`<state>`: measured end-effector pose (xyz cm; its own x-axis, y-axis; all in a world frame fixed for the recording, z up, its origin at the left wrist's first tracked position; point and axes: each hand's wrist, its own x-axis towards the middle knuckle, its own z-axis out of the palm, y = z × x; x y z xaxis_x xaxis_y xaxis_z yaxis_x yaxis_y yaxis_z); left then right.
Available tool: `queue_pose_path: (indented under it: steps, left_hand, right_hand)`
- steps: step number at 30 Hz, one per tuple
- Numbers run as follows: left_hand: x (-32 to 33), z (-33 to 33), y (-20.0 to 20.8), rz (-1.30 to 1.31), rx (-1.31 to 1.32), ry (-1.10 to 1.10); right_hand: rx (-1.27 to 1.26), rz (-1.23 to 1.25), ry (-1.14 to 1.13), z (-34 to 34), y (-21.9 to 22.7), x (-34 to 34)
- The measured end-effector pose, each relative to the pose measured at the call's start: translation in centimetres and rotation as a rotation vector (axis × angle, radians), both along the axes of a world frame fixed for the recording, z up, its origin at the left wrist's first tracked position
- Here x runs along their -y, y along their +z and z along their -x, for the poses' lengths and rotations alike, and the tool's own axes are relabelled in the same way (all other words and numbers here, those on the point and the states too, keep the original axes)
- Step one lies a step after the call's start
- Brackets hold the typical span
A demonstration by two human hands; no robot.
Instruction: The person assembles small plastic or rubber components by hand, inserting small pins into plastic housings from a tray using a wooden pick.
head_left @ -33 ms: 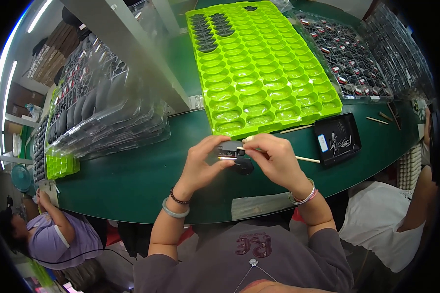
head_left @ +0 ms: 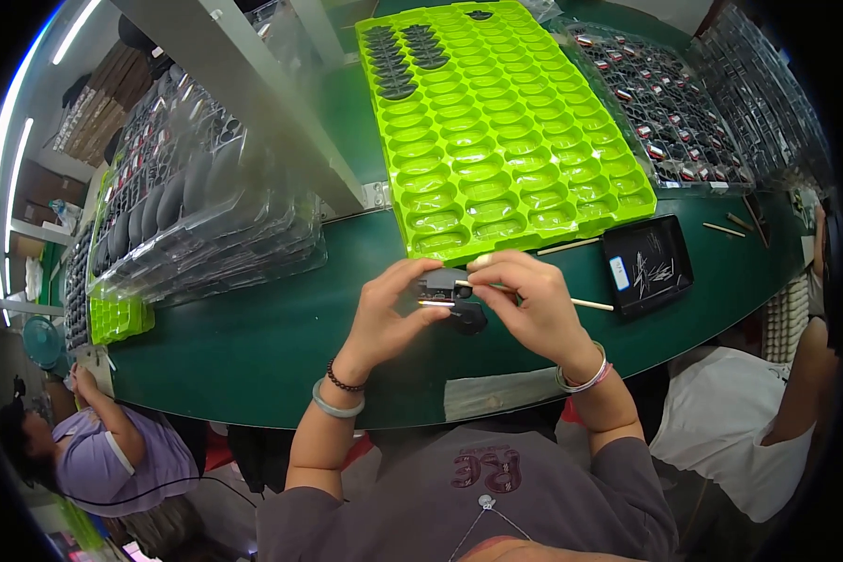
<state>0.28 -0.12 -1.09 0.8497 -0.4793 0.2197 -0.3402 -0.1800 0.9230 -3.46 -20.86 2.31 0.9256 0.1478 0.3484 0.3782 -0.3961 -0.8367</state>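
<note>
My left hand [head_left: 384, 309] is closed on a small dark grey plastic casing [head_left: 443, 279], pinched between thumb and fingers. A thin silver-white piece with an orange tip lies across the casing, by my left thumb. A rounded black part [head_left: 468, 319] hangs below it; I cannot tell whether the two are joined. My right hand [head_left: 531, 298] is closed on a slim pale wooden stick [head_left: 590, 304]. One end of the stick touches or nearly touches the casing, and the other sticks out past my palm. Fingers hide part of the casing.
Beyond my hands a lime-green tray [head_left: 421, 245] has dark oval parts in some pockets. A black dish [head_left: 642, 304] with thin silver pieces stands at right. Stacked clear trays [head_left: 253, 234] rise at left, and more trays [head_left: 660, 112] at far right. People sit on both sides.
My right hand has shifted very slightly at the casing, the stick still in its grip. My left hand holds its place.
</note>
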Motion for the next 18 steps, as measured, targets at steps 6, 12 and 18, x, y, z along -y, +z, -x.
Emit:
queue_pose_path:
  steps: [6,12,18]
  left_hand:
    - [0.2,0.5,-0.3,0.268,-0.263,-0.017]
    - [0.2,0.6,-0.1,0.209,-0.255,-0.015]
    - [0.3,0.4,-0.2,0.091,-0.073,-0.010]
  right_hand:
    - [0.078,0.067,-0.035,0.9,0.9,0.3]
    - [0.200,0.226,-0.049,1.0,1.2,0.2]
    - [0.140,0.291,-0.034,1.1,1.7,0.3]
